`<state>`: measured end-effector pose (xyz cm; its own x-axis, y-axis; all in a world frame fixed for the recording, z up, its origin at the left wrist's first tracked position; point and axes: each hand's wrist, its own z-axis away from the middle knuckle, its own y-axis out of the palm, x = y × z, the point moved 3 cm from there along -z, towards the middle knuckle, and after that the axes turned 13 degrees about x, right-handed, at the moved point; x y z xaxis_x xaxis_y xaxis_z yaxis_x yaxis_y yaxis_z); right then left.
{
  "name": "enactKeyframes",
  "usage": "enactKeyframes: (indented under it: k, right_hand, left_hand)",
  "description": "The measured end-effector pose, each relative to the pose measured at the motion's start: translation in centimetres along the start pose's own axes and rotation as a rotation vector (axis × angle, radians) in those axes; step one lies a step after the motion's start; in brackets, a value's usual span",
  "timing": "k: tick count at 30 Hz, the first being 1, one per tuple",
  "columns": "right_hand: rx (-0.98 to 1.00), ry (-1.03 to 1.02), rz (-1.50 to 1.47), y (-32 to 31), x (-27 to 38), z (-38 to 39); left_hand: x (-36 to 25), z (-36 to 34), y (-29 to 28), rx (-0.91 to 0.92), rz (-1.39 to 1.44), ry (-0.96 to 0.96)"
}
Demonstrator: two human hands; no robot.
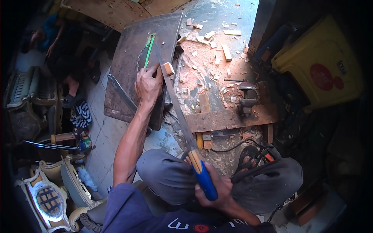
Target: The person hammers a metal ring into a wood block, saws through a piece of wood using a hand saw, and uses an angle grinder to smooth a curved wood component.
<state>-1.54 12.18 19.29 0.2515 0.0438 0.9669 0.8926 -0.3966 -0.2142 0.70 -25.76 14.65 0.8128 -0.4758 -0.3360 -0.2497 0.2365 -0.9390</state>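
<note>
My right hand point(219, 190) grips a handsaw by its blue and wooden handle point(206, 180). The long narrow saw blade point(176, 103) slants up and away to the left, lying against a small wood block point(168, 68). My left hand point(149, 83) is closed on that block at the right edge of a dark flat metal saw table point(124, 91). Part of the block is hidden behind my fingers and the blade. Just beyond my left hand, a toothed circular blade point(143, 55) shows beside a bright green strip point(149, 52) in the table's slot.
Wood offcuts point(226, 53) and sawdust point(198, 66) cover the floor to the right. A clamp point(247, 97) stands by a wooden board point(233, 117). A yellow container point(314, 66) is at far right, carved chair frames point(50, 198) at left. Another person point(58, 46) sits far left.
</note>
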Motion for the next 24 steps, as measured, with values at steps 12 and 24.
enactKeyframes:
  k: [12,24]
  right_hand:
    - [-0.001,-0.013,0.08,0.5,0.6,1.4]
    - [0.002,0.012,0.061,2.5,0.3,0.9]
  left_hand:
    - [0.1,0.8,0.1,-0.092,0.009,0.084]
    - [0.3,0.5,0.2,-0.089,-0.035,0.068]
